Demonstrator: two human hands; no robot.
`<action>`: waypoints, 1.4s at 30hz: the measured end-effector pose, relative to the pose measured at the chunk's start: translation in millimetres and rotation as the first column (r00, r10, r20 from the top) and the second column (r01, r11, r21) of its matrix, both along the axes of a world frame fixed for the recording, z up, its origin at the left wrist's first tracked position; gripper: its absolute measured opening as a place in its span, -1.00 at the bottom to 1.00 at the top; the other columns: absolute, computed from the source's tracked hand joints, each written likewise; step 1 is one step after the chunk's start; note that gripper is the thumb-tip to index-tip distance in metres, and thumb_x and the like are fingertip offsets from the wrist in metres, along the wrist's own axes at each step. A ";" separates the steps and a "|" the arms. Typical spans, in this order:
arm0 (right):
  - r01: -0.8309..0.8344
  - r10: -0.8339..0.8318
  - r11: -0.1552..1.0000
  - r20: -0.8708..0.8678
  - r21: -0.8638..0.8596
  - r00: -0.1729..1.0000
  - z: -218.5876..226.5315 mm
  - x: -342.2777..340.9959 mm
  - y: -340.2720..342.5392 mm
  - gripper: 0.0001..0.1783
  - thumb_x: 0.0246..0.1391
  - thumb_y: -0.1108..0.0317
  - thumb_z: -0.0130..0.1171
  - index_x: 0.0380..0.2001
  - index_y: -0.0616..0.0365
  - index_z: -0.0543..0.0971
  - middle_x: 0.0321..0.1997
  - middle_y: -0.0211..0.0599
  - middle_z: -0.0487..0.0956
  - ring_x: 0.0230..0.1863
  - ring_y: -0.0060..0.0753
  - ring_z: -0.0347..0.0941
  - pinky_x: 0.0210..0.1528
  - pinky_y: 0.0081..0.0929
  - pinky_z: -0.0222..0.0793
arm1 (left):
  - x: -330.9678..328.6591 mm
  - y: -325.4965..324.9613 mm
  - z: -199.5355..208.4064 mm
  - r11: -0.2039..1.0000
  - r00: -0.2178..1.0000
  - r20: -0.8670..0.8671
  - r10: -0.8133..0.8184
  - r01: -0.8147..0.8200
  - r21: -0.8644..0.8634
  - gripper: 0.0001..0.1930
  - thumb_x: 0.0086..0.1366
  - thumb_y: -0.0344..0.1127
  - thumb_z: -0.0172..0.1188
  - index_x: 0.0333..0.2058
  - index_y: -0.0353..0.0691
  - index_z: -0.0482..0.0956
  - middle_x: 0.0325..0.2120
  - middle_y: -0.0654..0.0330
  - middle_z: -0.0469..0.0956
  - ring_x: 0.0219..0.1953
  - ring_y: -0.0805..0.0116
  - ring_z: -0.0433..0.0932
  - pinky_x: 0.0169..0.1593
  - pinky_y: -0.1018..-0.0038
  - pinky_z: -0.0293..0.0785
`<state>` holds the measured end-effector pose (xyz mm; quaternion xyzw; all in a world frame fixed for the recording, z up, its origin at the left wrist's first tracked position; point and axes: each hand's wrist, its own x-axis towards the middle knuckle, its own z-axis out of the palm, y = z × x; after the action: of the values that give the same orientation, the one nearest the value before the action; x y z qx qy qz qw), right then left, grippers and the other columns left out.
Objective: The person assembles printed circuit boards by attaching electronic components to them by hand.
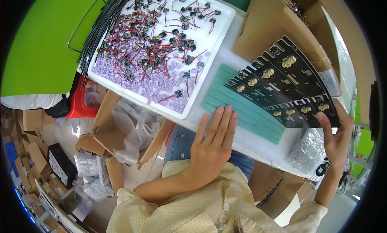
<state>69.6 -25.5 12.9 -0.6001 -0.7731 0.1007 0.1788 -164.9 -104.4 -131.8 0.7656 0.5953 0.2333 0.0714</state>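
Observation:
My right hand (pixel 338 136) grips a black circuit board panel (pixel 300 82) by its near right corner, thumb on top. Rows of gold-coloured parts and small boards run across the panel, which is tilted over a ridged teal mat (pixel 242 112). Flat on the mat's near edge lie the fingertips of my left hand (pixel 213 146), fingers stretched out and nothing held. Beyond it to the left, a white tray (pixel 215 43) carries many small boards with red and black wires (pixel 153 55) and a heap of pale purple plastic pieces (pixel 133 86).
A large cardboard box (pixel 266 27) stands behind the panel. Bubble wrap (pixel 308 152) lies at the table's right edge. Black cables (pixel 102 31) line the tray's left side. Below left is an open carton (pixel 107 130) with clear wrapping, beside a red stool (pixel 84 102).

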 end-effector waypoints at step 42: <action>-0.337 0.330 0.940 -0.094 -0.059 0.939 3.3 -41.6 -58.8 -0.59 -0.08 0.59 0.06 -0.08 0.22 0.54 -0.15 -0.09 0.61 -0.26 -0.10 0.59 -0.22 -0.36 0.49 | -33.2 8.3 14.1 0.979 0.997 0.075 -0.031 0.015 0.204 -0.51 0.20 -0.20 0.22 0.05 -0.33 0.42 0.00 -0.06 0.47 0.11 0.14 0.43 0.07 0.26 0.38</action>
<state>28.0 -84.3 16.3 -0.4619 -0.8513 0.1829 0.1687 -198.1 -96.1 -117.8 0.7660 0.5563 0.3217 0.0187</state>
